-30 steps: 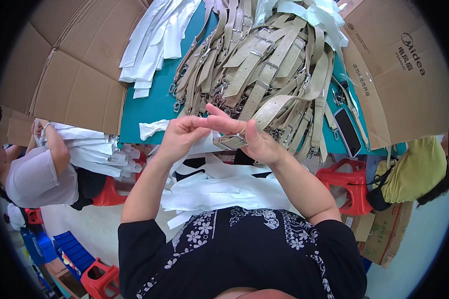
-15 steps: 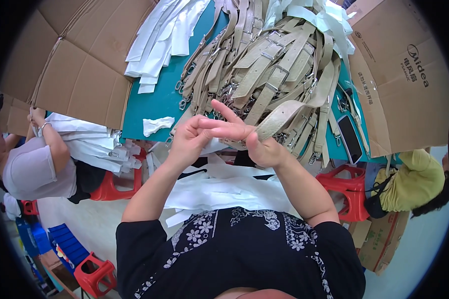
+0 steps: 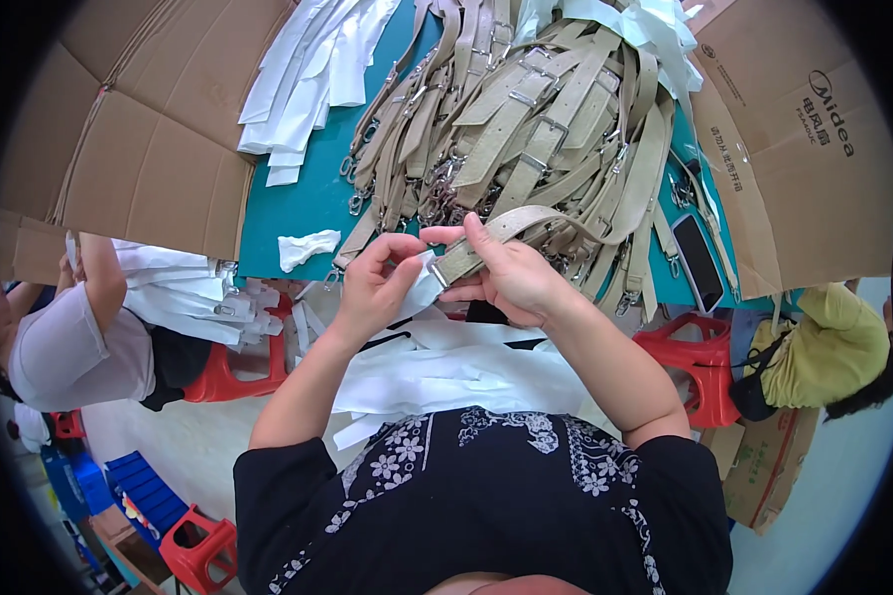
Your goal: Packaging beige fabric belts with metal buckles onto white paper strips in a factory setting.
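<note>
My right hand (image 3: pixel 518 280) is closed on a beige strap (image 3: pixel 531 218), gripping it near its end, where a metal fitting (image 3: pixel 440 274) shows. From there the strap arcs back toward a heap of beige buckled straps (image 3: pixel 541 149) on the table. Just left of the fitting, my left hand (image 3: pixel 372 293) pinches a small white sheet piece (image 3: pixel 423 290) against the strap's end. Whether the sheet is wrapped round the fitting is hidden by my fingers. Long white strips (image 3: pixel 437 382) lie across my lap.
White strips (image 3: pixel 313 79) and a crumpled white scrap (image 3: pixel 309 249) lie on the green table (image 3: pixel 273 218). A phone (image 3: pixel 698 263) rests at right. Cardboard boxes (image 3: pixel 159 149) flank both sides. People sit left (image 3: pixel 60 337) and right (image 3: pixel 829 342) on red stools.
The strap's metal-fitted end now shows between my hands, and my right hand has turned with its thumb on top. The white piece is now pinched in my left fingers.
</note>
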{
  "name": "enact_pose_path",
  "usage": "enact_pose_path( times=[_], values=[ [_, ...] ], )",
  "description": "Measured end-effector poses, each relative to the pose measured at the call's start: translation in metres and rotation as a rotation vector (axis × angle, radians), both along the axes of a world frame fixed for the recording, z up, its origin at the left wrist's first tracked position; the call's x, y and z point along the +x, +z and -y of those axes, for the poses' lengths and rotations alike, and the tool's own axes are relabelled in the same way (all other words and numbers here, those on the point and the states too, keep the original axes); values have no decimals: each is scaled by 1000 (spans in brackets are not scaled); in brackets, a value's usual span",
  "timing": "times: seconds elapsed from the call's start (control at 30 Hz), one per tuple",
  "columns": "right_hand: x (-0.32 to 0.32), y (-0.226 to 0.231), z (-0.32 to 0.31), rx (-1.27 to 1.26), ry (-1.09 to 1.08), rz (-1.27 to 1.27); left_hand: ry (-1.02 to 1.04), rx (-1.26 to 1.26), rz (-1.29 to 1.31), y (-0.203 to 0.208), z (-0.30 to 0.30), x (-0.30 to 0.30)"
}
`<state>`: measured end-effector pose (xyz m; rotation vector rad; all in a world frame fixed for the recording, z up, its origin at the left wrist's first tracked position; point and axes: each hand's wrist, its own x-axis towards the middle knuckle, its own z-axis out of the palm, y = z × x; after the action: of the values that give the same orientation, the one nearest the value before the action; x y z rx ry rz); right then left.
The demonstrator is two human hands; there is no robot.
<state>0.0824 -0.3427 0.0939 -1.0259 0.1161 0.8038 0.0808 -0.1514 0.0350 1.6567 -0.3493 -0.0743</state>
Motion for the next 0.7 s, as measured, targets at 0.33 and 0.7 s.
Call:
enact_pose_path(
  times=[0.33, 0.7],
  values=[
    [12, -2, 5, -399, 14, 173, -11, 584, 152, 5, 9, -12],
    [0, -11, 9, -238, 252, 350, -48, -185, -85, -12, 21, -11]
  ],
)
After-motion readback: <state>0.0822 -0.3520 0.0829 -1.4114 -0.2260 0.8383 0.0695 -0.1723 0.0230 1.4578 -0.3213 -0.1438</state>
